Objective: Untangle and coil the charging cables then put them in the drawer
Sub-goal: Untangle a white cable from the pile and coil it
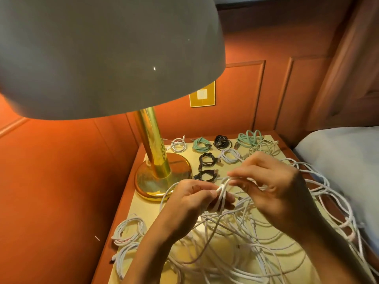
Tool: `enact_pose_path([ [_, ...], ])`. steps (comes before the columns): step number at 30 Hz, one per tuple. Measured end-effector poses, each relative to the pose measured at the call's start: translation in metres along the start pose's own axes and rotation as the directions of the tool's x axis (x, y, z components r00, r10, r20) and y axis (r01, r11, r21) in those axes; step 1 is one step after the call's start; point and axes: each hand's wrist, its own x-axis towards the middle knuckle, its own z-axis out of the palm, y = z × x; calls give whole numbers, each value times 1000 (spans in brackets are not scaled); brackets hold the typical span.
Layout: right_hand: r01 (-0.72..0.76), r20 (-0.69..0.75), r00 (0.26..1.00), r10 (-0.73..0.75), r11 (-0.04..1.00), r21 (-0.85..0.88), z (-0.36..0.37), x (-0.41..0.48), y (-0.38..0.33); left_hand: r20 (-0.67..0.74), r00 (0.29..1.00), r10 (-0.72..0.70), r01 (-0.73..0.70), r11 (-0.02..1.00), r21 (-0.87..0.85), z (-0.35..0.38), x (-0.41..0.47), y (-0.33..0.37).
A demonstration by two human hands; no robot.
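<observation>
Left hand (190, 199) grip curls round half-made white coil (220, 198), just right of lamp (152, 144) base, held off counter (141, 210) so loops don't slip. Right hand (272, 187) grip pinches strand (224, 181) at coil top, likely feeding next wrap. Tangle (246, 242) sprawls right of lamp; finished coils (207, 159) parked beside base, clear of mess.

Single head-worn view, looking forward and down, close over nightstand (143, 206), lamp shade (98, 54) filling upper left
</observation>
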Motion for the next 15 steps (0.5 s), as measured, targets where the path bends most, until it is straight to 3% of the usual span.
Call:
enact_pose_path([
  [6, -89, -37, 995, 95, 985, 150, 7, -4, 11, 171, 984, -53, 74, 990, -122, 2, -4, 3],
  [15, -244, -8, 967, 253, 940, 239, 15, -23, 19, 154, 988, 28, 29, 935, -354, 11, -3, 7],
])
